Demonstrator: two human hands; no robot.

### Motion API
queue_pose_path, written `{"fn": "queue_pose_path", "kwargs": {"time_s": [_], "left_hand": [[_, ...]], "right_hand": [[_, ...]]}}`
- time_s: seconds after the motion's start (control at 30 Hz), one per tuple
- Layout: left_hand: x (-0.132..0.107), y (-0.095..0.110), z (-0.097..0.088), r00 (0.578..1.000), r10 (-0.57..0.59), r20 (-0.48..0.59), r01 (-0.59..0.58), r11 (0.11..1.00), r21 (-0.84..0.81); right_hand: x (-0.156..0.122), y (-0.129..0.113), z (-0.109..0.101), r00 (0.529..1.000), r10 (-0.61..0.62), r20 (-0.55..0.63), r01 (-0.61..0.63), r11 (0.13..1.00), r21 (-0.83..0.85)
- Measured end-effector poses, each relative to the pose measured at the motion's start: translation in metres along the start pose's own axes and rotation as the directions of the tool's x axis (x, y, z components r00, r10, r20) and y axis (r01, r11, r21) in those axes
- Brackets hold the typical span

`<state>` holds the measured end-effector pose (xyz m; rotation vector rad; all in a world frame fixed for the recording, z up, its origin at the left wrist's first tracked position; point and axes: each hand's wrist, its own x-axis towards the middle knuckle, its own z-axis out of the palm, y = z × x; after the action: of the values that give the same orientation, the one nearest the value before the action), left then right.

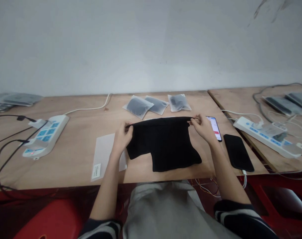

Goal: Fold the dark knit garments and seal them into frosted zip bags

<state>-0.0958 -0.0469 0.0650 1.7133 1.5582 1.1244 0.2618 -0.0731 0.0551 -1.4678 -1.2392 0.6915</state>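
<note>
A black cloth garment is spread out on the table in front of me, its far edge stretched nearly straight. My left hand pinches the far left corner between thumb and fingers. At the far right corner, my right hand grips the same edge. The garment's near side has a step in its outline, lower on the right than on the left. Partly beneath my left forearm lies a frosted plastic bag with a small white label.
Behind the garment lie frosted bags with dark contents. Right of my right hand are a lit phone and a dark phone on a cable. Power strips stand left and right. More packed bags are stacked far left.
</note>
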Motion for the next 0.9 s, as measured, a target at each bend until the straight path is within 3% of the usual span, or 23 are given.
{"fn": "queue_pose_path", "kwargs": {"time_s": [0.1,0.17,0.33,0.47,0.57,0.63,0.73,0.83,0.9], "left_hand": [[-0.049,0.01,-0.012,0.997,0.077,-0.024,-0.079,0.996,-0.053],[-0.083,0.011,-0.018,0.994,0.111,-0.026,-0.112,0.993,-0.048],[-0.151,-0.001,-0.025,0.995,0.104,-0.007,-0.103,0.99,0.093],[-0.178,-0.009,-0.028,0.982,0.189,0.029,-0.19,0.948,0.257],[-0.183,-0.007,-0.03,0.957,0.29,0.024,-0.276,0.879,0.388],[-0.177,0.002,-0.027,0.95,0.308,-0.047,-0.255,0.855,0.452],[-0.161,0.025,-0.006,0.932,0.346,-0.105,-0.267,0.855,0.444],[-0.145,0.051,0.032,0.925,0.375,0.057,-0.374,0.874,0.31],[-0.14,0.067,0.061,0.904,0.35,0.246,-0.406,0.884,0.232]], "right_hand": [[-0.042,-0.004,-0.015,0.993,-0.105,-0.054,0.107,0.994,0.027],[-0.074,-0.004,-0.023,0.993,-0.102,-0.055,0.105,0.993,0.056],[-0.147,0.025,-0.032,0.999,0.04,-0.031,-0.033,0.981,0.192],[-0.178,0.05,-0.039,0.99,0.14,0.011,-0.14,0.98,0.138],[-0.179,0.044,-0.042,0.994,0.09,0.061,-0.086,0.994,-0.069],[-0.169,0.031,-0.04,0.997,-0.007,0.073,0.025,0.969,-0.247],[-0.141,0.012,-0.029,0.986,-0.156,0.056,0.165,0.896,-0.411],[-0.107,0.007,-0.013,0.956,-0.211,0.203,0.284,0.834,-0.472],[-0.088,0.01,-0.004,0.919,-0.206,0.336,0.358,0.793,-0.493]]}}
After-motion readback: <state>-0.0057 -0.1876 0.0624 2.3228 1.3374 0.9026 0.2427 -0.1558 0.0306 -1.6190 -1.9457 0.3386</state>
